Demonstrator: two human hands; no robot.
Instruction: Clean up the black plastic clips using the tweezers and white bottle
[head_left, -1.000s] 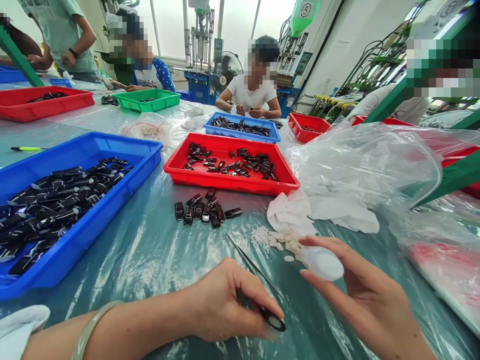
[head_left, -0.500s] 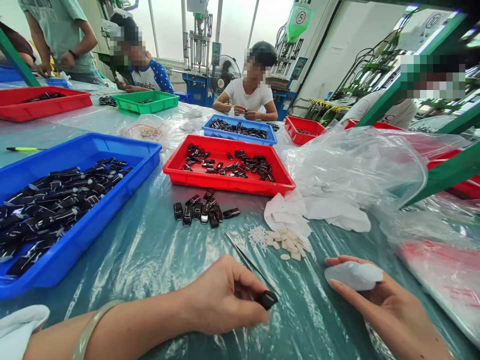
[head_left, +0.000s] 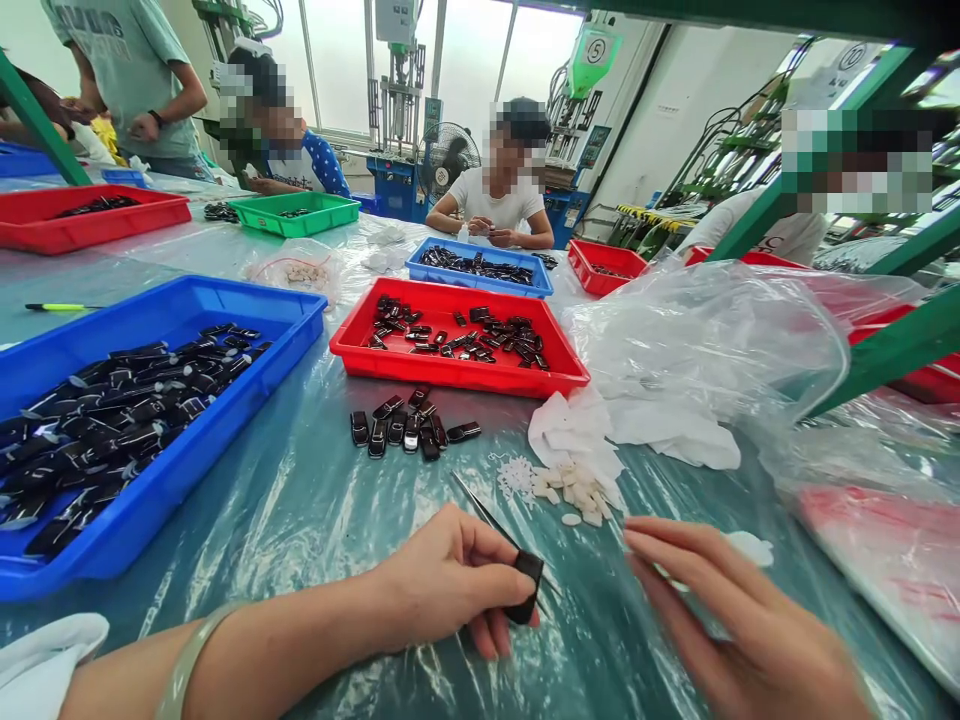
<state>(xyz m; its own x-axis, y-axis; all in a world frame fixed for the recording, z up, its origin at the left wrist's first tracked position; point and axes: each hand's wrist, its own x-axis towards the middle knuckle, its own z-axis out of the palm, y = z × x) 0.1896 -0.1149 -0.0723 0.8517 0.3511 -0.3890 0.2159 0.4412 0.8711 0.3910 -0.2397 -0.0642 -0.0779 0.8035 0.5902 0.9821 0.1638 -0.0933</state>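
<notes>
Right now the left hand [head_left: 450, 580] is clamping its grip on a small black piece [head_left: 528, 582], holding it over the bench [head_left: 300, 540] and covering part of the tweezers [head_left: 484, 508]. Its long axis is slanting, one end pointing forward and slightly right. The right hand [head_left: 750, 610] is stretching leftward, partly hiding a white object [head_left: 752, 547]; whether that grip is closing on it, I cannot tell.

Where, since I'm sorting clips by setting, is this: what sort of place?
Most likely a factory workroom: many similar black parts lie on a table and in trays, people are gathered around it, and a tall machine stands beyond.
</notes>
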